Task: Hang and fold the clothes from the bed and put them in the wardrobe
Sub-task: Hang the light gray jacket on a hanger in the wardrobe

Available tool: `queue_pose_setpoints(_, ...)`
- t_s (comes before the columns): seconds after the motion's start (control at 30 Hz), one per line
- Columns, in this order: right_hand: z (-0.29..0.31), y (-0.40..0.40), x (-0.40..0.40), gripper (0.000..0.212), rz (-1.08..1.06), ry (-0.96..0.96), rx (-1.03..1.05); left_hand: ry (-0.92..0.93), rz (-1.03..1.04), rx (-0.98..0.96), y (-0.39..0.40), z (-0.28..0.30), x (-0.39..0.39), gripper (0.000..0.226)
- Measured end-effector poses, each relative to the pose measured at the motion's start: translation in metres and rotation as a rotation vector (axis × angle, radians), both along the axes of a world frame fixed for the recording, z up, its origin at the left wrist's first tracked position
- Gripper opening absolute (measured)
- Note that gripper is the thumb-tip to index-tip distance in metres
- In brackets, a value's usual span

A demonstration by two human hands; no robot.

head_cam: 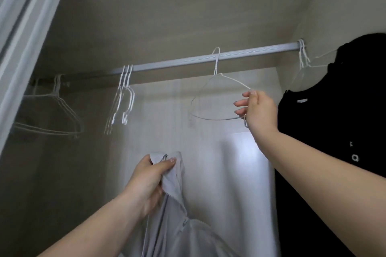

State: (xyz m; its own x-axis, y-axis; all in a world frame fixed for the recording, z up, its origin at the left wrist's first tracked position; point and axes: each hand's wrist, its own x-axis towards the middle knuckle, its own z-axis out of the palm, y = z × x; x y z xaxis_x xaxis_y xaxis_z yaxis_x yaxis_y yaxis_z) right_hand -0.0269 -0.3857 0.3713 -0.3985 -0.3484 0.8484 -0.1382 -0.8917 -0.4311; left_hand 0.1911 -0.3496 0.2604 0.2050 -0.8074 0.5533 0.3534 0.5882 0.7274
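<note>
I look up into the wardrobe at its white rail (179, 61). A white wire hanger (216, 73) hangs from the rail's middle, and my right hand (258, 108) grips its right end. Lower down, my left hand (150, 179) pinches the top edge of a light grey garment (167, 225), which hangs down out of the frame. The garment and the hanger are apart.
Several empty white hangers (125, 98) hang left of centre, and more hangers (58, 110) sit further left in shadow. A black garment (334, 131) hangs on a hanger at the right end. The wardrobe door frame (23, 33) runs down the left edge.
</note>
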Motion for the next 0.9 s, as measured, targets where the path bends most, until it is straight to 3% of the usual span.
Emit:
queue_pose_setpoints(0.3,0.013,0.033,-0.028,0.031,-0.133,0.027,-0.081,0.007,0.010,-0.037,-0.008,0.010,-0.030,0.010)
queue_pose_setpoints(0.57,-0.047,0.041,-0.063,0.030,-0.047,0.057,-0.031,-0.063,0.081,-0.038,-0.008,0.012,-0.021,0.017)
queue_pose_setpoints(0.8,-0.115,0.053,-0.060,0.032,0.104,0.090,0.089,-0.338,0.296,0.047,-0.031,-0.022,0.001,0.018)
queue_pose_setpoints(0.9,-0.139,0.058,-0.054,0.031,0.176,0.101,0.115,-0.354,0.371,0.102,-0.042,-0.038,0.018,0.017)
